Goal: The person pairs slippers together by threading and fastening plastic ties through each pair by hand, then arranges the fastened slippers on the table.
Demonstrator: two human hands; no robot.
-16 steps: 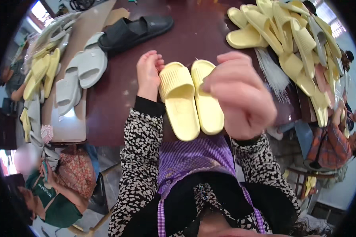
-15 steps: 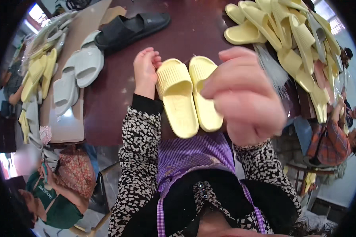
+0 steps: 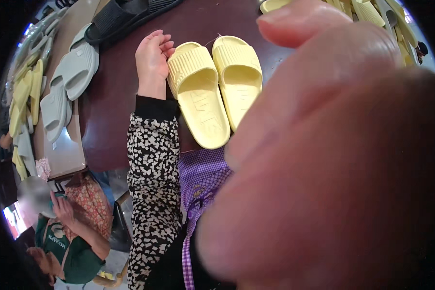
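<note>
A pair of pale yellow slide slippers lies side by side on the dark red table, toes pointing away from me. The left slipper (image 3: 203, 108) has a ribbed strap and shows whole; the right slipper (image 3: 238, 55) is partly covered by my right hand. A thin thread-like line runs between the toes. Beside the left slipper's outer edge, my left hand (image 3: 151, 58) rests with its fingers loosely bent and apart, holding nothing visible. Close to the camera, my right hand (image 3: 319, 159) looms large and blurred; its fingers cannot be made out clearly.
Black slippers (image 3: 125, 21) lie at the far left of the dark red table (image 3: 106, 111). Grey slippers (image 3: 79, 70) sit on a lighter board at the left. More yellow slippers (image 3: 367, 12) are piled far right. A person in green (image 3: 82, 258) sits at the lower left.
My right hand has come up much nearer the camera and now covers most of the right side. My left hand stays beside the slippers. The view has shifted.
</note>
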